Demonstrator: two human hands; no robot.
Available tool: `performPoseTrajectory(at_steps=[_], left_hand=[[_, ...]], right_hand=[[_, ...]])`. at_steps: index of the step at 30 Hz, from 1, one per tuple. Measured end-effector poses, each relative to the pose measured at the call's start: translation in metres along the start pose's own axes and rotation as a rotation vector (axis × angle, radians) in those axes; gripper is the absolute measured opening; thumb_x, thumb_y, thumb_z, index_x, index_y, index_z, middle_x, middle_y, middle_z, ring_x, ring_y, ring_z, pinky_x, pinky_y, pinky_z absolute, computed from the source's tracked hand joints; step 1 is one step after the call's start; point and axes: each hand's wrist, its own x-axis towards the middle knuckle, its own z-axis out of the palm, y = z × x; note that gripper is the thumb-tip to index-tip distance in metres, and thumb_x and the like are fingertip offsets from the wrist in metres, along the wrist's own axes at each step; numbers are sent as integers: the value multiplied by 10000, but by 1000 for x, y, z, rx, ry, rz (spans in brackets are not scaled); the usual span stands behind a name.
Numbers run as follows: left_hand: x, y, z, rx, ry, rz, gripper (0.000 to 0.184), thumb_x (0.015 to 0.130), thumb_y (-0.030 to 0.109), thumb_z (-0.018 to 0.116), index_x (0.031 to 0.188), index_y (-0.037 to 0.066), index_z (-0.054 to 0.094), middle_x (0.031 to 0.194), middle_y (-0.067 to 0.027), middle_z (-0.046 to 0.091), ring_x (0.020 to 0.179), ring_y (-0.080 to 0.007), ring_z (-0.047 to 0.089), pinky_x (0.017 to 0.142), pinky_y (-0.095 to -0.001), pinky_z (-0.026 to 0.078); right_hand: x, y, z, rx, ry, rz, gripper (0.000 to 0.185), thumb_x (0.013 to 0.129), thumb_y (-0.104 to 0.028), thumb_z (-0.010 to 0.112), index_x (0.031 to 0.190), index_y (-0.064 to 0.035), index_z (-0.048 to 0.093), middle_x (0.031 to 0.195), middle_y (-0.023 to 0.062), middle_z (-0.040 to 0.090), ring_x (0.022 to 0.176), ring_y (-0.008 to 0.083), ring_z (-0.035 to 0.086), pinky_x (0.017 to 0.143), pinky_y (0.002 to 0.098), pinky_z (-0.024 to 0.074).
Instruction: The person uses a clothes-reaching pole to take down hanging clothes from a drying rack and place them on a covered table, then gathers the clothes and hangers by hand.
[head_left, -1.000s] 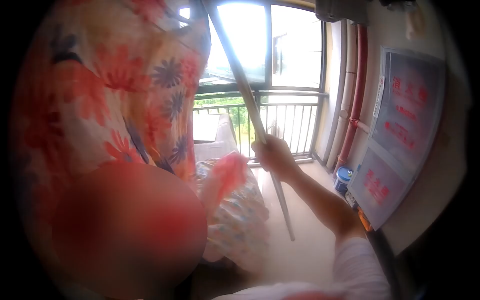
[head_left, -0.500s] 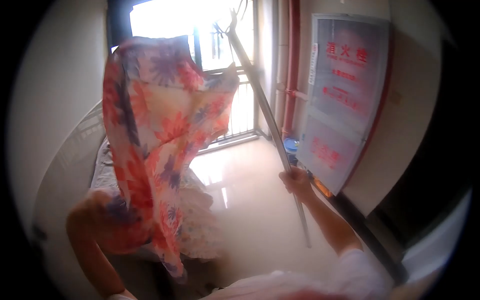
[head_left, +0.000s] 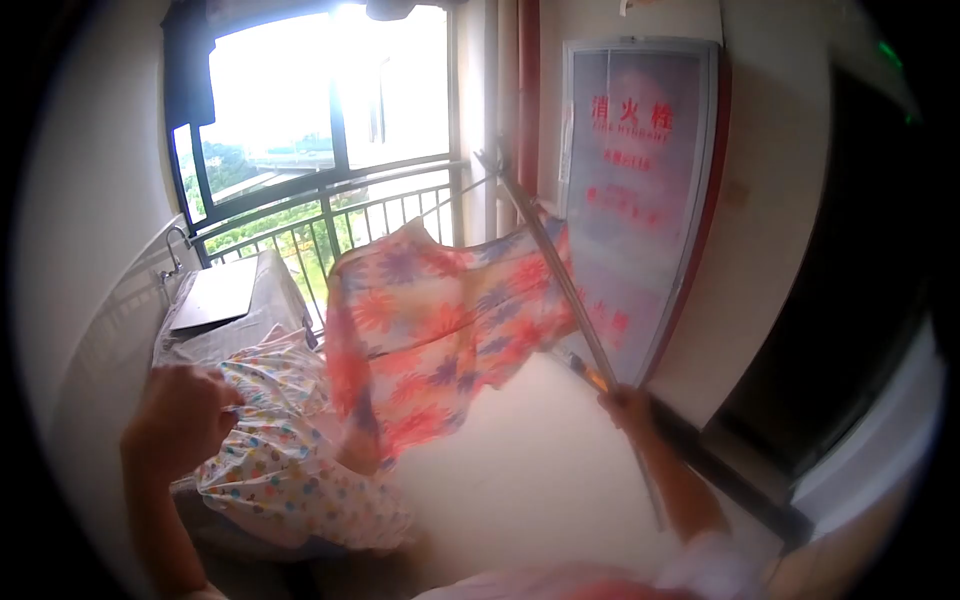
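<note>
My right hand (head_left: 626, 408) is closed around a long clothes pole (head_left: 556, 262) that slants up and away to the left. At the pole's tip hangs a sheer blouse (head_left: 425, 325) with red and purple flowers, spread wide; a thin hanger rod shows above its neckline. My left hand (head_left: 188, 412) is held up at the left, fingers curled, with nothing visible in them and apart from the blouse. Just beyond that hand lies a white cloth with coloured dots (head_left: 275, 430), draped over a covered piece of furniture (head_left: 250, 325).
A flat pale board (head_left: 217, 293) rests on the covered furniture near a wall tap (head_left: 173, 258). Behind are a bright window (head_left: 270, 100) and a railing (head_left: 385, 210). A fire hydrant cabinet (head_left: 640, 180) and a red pipe (head_left: 528, 100) stand at the right.
The blouse has swung right and down, away from my left hand, which has let it go. The pole's tip has come lower, and the view has turned right, uncovering the window and dotted cloth.
</note>
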Motion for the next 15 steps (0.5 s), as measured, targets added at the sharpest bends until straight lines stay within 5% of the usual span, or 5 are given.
performPoseTrajectory(at_steps=[3,8,10,13,15], left_hand=[[38,-6,10,-339,531,117,188,680,80,619,856,17,595,795,-102,597,663,-186,570,631,-284,452],[126,18,43,-693,261,-55,490,769,324,546,1142,17,468,1029,-179,558,908,-264,549,794,-336,415],[144,33,61,-820,19,-29,484,790,374,548,1121,25,489,822,-71,595,593,-124,528,550,-254,432],[145,47,99,-533,72,-128,380,773,355,530,1048,94,547,600,-55,540,549,-176,527,545,-316,420],[126,38,130,-459,461,-263,354,712,330,544,941,61,562,800,-125,573,725,-277,556,655,-376,435]], right_hand=[[3,15,-1,-33,-10,-15,248,707,-195,670,600,-60,491,442,-49,375,353,33,337,325,202,262],[0,17,17,2,-136,-12,230,717,-152,657,602,-65,479,457,-62,357,374,18,308,331,199,231],[-1,14,25,11,-171,12,220,719,-146,655,609,-64,482,467,-66,359,380,15,306,334,197,225],[2,13,32,7,-271,51,188,725,-143,647,634,-69,500,479,-72,372,383,9,317,336,182,234],[-2,16,43,-8,-305,39,181,727,-143,645,641,-73,502,479,-71,378,378,7,324,334,173,237]])
